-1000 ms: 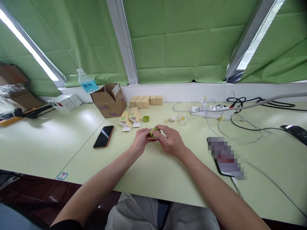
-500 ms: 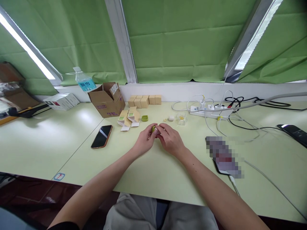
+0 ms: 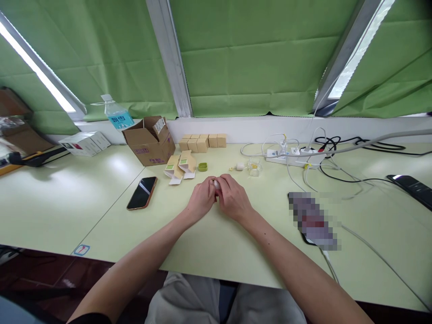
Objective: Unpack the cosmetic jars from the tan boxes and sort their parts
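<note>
My left hand and my right hand meet over the middle of the table, fingers closed together around a small whitish object. Most of that object is covered by the fingers. Just beyond them sits a small green open container. To its left stand two opened cardboard packages with green labels. A small white cylinder and a clear plastic piece with yellow inside lie beyond my right hand.
Several small tan boxes line the wall beside an open carton. A phone lies left, a blurred device right. A power strip with cables is at the back right.
The green item seen between my fingers no longer shows; a whitish surface shows there instead. My hands have shifted slightly, the right one a little to the left.
</note>
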The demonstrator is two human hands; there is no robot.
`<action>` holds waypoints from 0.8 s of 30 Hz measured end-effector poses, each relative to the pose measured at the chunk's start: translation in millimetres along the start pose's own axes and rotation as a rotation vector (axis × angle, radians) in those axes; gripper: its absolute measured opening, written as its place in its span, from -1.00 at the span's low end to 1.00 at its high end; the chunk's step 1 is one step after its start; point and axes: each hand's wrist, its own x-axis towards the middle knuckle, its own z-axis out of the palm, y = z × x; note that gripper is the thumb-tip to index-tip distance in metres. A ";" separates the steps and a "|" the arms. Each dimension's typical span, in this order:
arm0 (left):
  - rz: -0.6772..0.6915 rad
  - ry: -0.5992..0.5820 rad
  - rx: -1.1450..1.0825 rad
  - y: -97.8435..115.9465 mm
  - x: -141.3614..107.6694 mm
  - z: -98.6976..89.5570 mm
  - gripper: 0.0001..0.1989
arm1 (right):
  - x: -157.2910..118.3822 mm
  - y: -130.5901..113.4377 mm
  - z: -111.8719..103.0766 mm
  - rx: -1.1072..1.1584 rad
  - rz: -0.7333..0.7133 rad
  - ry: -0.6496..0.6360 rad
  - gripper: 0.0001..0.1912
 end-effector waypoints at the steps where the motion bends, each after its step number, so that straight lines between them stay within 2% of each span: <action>1: -0.013 -0.003 -0.008 -0.2 0.3 0.0 -0.76 | 0.3 -1.0 0.6 -0.005 0.003 -0.002 -0.70; 7: -0.043 0.009 -0.005 -0.1 0.9 2.0 -0.70 | 2.2 -4.3 2.3 -0.023 0.046 -0.017 -0.70; 10: -0.022 0.012 -0.097 -0.5 3.2 4.7 -0.61 | 3.0 -3.4 2.1 0.004 0.097 -0.002 -0.74; 17: 0.024 -0.124 -0.312 -3.1 11.6 3.8 -0.53 | 1.5 6.6 6.1 0.224 0.267 0.085 -0.80; 21: -0.014 -0.131 -0.309 -6.9 13.1 0.3 -0.53 | 2.5 11.4 7.7 0.329 0.321 0.105 -0.81; 24: -0.043 -0.127 -0.328 -12.2 14.3 -0.1 -0.53 | 5.7 20.3 2.9 0.379 0.387 0.170 -0.76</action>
